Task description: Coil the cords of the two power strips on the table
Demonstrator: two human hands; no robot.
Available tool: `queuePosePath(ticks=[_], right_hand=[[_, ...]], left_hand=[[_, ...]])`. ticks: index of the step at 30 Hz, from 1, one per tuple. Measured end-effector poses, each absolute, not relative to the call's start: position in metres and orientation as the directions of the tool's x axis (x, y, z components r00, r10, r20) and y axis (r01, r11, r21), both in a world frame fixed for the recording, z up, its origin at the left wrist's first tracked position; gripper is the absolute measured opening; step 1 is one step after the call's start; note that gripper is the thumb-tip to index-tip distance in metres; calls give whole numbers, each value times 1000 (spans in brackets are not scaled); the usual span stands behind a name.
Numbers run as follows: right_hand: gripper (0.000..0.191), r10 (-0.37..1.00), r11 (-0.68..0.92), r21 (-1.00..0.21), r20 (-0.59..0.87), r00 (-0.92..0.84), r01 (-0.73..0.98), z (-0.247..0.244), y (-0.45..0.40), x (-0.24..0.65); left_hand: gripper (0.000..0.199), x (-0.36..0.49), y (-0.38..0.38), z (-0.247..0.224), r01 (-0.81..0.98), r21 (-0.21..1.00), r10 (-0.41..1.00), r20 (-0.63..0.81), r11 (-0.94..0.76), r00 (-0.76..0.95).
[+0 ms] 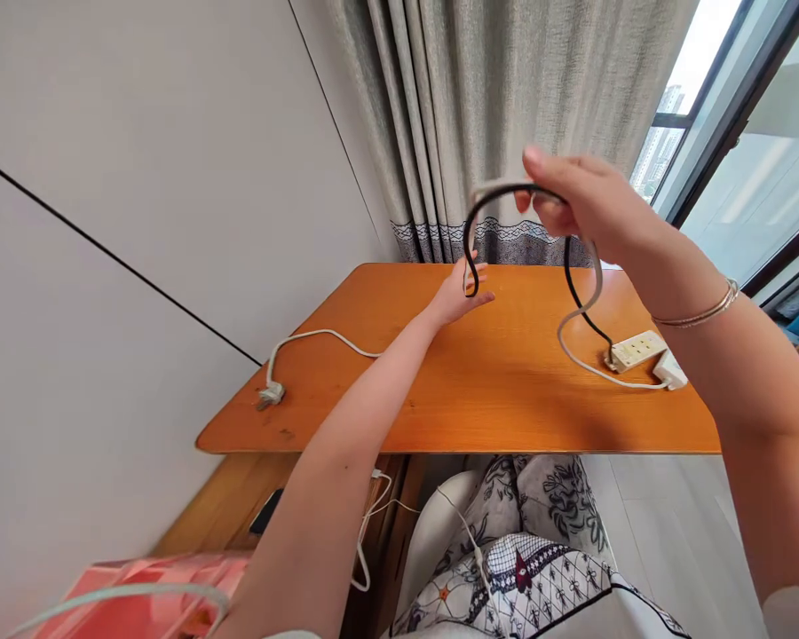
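Black and white cords (467, 232) hang from R hand (582, 200), fingers curled round 'em; L hand (458, 295), fingers spread, is nr their loop. Power strip (639, 350) sits below R fingers.

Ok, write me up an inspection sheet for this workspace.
Surface: orange-brown tabletop, dark marks near its front-left edge.
Job's things: black cable and white cable in the raised right hand; socket strip and white block at the right.
Clutter: pink item, lower left.
Hands: right closed on the cables; left open by their hanging loop, contact unclear.
Cables: another white stretch ends in a plug lying unplugged at left; its other end is hidden.
Surroundings: curtain behind, window at right.
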State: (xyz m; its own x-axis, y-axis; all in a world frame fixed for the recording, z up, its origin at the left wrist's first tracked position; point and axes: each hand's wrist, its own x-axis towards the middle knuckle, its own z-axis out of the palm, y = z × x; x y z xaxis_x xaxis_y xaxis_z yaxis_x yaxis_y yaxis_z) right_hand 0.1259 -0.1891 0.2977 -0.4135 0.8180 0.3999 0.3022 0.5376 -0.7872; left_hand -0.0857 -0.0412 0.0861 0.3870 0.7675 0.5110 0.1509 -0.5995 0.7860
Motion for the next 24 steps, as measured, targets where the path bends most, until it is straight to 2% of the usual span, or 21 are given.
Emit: queuePosePath(ticks=[3, 7, 9, 11, 13, 16, 19, 21, 24], right_hand=[[43, 798, 578, -804, 521, -302, 138, 317, -184, 109], [42, 791, 585, -802, 597, -135, -123, 335, -166, 96], [44, 797, 579, -791, 600, -68, -197, 342, -158, 92], [44, 808, 564, -791, 588, -39, -236, 349, -154, 91], [42, 823, 543, -795, 568, -20, -271, 356, -152, 91], [39, 870, 481, -836, 492, 27, -265, 367, -150, 97], [39, 901, 434, -878, 418, 119, -200, 375, -145, 107], [37, 898, 425, -893, 395, 197, -147, 377, -140, 116], [38, 862, 425, -904, 386, 328, -54, 379, -129, 131]], left_hand=[[95, -66, -56, 100, -59, 874, 789, 463, -483, 404], [82, -40, -91, 117, -322, 904, 733, 419, -281, 536], [85, -29, -108, 125, -439, 887, 657, 419, -146, 627], [98, -21, -123, 132, -514, 856, 595, 438, -49, 673], [110, -18, -135, 137, -517, 855, 567, 408, 38, 716], [116, -21, -150, 142, -427, 893, 560, 284, 141, 778], [116, -27, -160, 141, -377, 918, 542, 255, 126, 801], [103, -29, -163, 137, -350, 932, 507, 259, 92, 822], [63, -29, -166, 127, -237, 969, 447, 183, 68, 876]])
